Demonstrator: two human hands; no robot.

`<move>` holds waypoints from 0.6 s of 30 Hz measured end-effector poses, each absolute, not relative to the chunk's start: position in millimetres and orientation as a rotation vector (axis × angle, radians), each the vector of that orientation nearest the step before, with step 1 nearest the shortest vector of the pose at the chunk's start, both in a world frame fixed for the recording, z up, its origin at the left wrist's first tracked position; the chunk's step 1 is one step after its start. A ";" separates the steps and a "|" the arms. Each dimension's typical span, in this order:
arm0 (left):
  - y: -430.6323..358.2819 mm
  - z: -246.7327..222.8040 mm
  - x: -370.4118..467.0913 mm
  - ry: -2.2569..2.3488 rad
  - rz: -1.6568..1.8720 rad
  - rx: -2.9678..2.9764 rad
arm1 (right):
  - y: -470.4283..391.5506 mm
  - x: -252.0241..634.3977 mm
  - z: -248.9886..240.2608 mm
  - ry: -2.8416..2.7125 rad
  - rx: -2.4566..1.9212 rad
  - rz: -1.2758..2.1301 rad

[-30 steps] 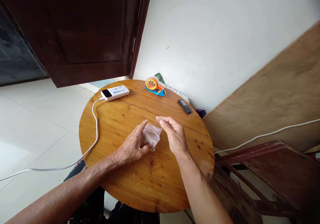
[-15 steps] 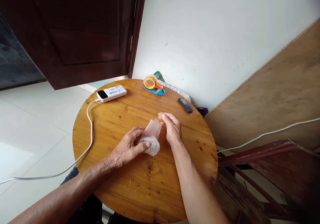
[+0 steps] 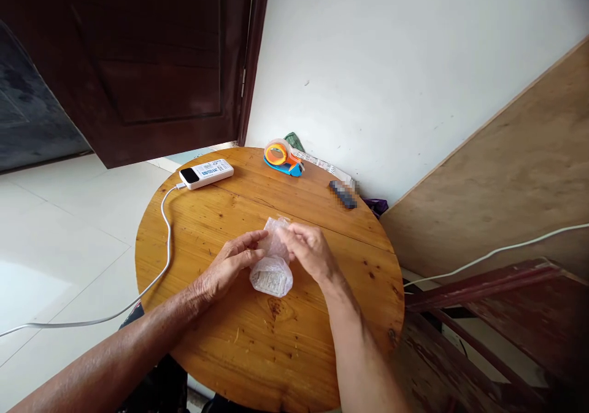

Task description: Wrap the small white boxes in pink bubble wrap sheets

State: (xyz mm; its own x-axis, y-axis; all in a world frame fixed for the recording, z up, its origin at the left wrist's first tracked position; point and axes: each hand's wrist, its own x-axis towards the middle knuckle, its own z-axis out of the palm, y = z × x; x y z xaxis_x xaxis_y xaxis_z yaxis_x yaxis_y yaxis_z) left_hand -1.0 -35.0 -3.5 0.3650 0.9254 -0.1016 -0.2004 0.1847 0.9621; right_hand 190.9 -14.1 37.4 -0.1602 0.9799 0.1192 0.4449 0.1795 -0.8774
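Note:
A small pale item wrapped in clear bubble wrap (image 3: 270, 283) lies on the round wooden table (image 3: 221, 345). Its wrap's loose flap (image 3: 275, 239) stretches away from me. My left hand (image 3: 234, 259) rests at the left side of the bundle, fingers stretched out and apart, tips touching the wrap. On the other side, my right hand (image 3: 309, 250) has its fingers bent together at the flap's right edge; the fingertips are partly hidden. What the item inside is, I cannot make out.
A tape dispenser (image 3: 282, 158) stands near the table's far edge. At the far left lies a white power bank (image 3: 209, 172) with a plugged-in cable (image 3: 168, 241). A blurred dark object (image 3: 343, 194) is at the far right, beside a printed strip (image 3: 322, 164).
My right hand has come down and left onto the flap. My left thumb has lifted off the bundle and the left hand has shifted slightly left. The bundle sits a little nearer me.

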 end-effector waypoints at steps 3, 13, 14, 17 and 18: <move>-35.8 -4.0 0.0 0.792 0.961 1.015 | -16.3 181.9 31.3 -1.829 -1.537 0.675; -31.0 -2.5 0.0 0.876 1.126 0.902 | 0.6 206.1 24.2 -1.554 -1.624 0.727; -29.7 -4.1 -0.7 0.878 1.160 0.900 | 1.8 209.3 24.2 -1.494 -1.631 0.777; -26.3 -7.6 -2.9 0.878 1.238 0.929 | 4.9 215.3 23.2 -1.384 -1.648 0.850; -25.6 -7.9 -3.6 0.883 1.244 0.949 | 5.7 216.0 22.9 -1.368 -1.653 0.855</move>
